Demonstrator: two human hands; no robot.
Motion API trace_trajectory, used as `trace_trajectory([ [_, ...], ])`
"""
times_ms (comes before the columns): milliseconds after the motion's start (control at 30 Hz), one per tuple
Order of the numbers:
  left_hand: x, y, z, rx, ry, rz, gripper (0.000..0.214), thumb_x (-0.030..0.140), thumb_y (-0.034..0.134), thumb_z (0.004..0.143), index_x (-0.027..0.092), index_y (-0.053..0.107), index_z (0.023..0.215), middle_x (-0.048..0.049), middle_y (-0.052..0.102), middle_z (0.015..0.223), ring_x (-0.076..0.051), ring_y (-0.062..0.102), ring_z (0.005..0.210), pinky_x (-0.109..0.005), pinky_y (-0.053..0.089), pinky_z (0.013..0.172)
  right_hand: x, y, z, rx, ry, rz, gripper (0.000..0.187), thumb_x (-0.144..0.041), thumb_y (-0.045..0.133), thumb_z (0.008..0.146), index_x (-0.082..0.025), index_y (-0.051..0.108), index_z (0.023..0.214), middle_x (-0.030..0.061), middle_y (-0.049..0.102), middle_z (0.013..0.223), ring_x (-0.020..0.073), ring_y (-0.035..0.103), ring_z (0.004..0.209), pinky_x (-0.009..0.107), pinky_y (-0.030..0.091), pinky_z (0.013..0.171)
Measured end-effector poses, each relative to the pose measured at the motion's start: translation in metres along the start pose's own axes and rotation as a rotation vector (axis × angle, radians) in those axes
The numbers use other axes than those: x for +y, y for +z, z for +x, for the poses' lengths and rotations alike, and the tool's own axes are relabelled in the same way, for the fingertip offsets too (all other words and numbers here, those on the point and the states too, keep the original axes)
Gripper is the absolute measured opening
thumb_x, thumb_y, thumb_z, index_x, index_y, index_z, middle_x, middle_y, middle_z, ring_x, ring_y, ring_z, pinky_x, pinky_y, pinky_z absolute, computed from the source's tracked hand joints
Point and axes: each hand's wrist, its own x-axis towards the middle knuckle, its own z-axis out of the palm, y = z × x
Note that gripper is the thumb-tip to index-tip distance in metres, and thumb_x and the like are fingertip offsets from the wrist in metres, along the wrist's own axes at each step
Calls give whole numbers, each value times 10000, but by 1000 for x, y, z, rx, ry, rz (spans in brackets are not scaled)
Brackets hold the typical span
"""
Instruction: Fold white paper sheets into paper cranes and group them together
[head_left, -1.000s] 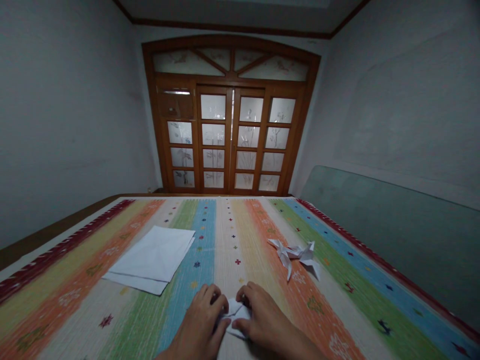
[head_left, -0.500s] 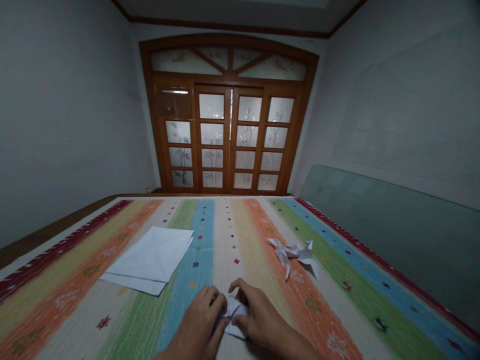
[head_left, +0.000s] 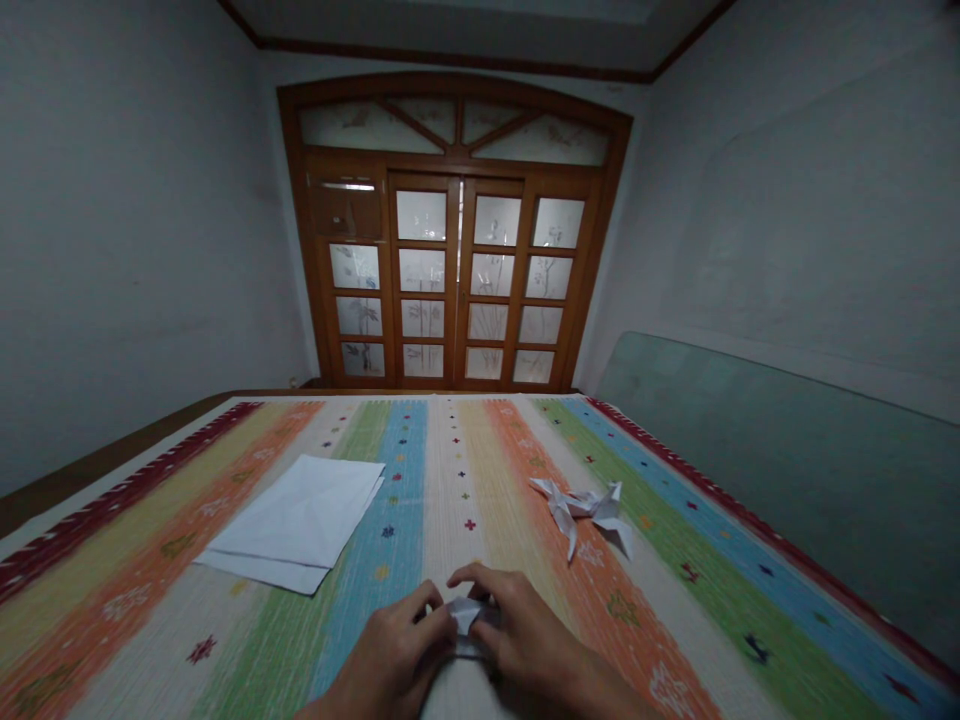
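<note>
A small piece of folded white paper (head_left: 466, 614) is held between my two hands, low over the near edge of the striped cloth. My left hand (head_left: 405, 640) pinches its left side, with thumb and fingers closed on it. On the right side, my right hand (head_left: 517, 625) grips the paper with the thumb in front and the fingers curled over the top. The fingers cover much of the paper, so its full shape is hidden.
Square sheets of white paper (head_left: 300, 520) lie stacked at the left. Folded paper cranes (head_left: 581, 510) rest at the right, touching one another. A striped tablecloth (head_left: 442, 470) covers the table. Beyond stand wooden doors (head_left: 457, 280); a pale green panel (head_left: 750, 440) is at the right.
My left hand has turned a little and its fingers have curled more around the paper. The paper looks more tilted, with less of its lower part showing. The sheets and cranes stay put.
</note>
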Motion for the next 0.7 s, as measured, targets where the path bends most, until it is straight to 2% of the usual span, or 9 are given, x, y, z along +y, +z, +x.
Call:
trace_trajectory([
  [100,-1,-2,2,38,23,13,141,97,534,952,225,585,982,-46,680,964,-201,665,831,-257,504,690,9,3,1,109,-195,-54,551,-15,603,790,-232,586,1296,112,680,1235,257,614,1150,392,477,983],
  [267,-5,-2,4,107,84,70,180,59,487,948,209,586,951,-42,706,900,-200,650,774,-268,507,654,10,5,11,124,-344,-244,353,-39,603,823,-210,644,1129,75,723,955,230,625,877,347,469,786],
  [367,-7,0,3,139,116,115,232,8,463,916,195,592,960,-40,701,854,-201,634,732,-272,508,614,8,4,16,136,-448,-308,314,-35,602,822,-198,642,1087,73,725,904,224,606,820,334,436,733],
  [433,-9,0,3,153,140,156,253,-20,469,892,189,596,958,-42,703,850,-210,628,751,-285,526,632,5,2,17,119,-449,-321,316,-44,617,816,-203,638,1088,73,722,932,230,602,848,339,433,748],
  [567,-10,-5,4,170,135,242,336,-67,470,858,188,609,1026,-55,730,940,-232,626,854,-328,573,722,-1,-2,14,36,-362,-281,370,-139,706,799,-212,617,1151,74,704,1064,247,592,965,368,442,851],
  [700,-9,-10,4,127,151,277,362,-58,451,889,183,609,1108,-74,739,1073,-244,622,932,-360,599,784,2,1,12,86,-304,-292,251,-174,697,837,-205,638,1079,72,706,1015,241,593,922,353,428,807],
])
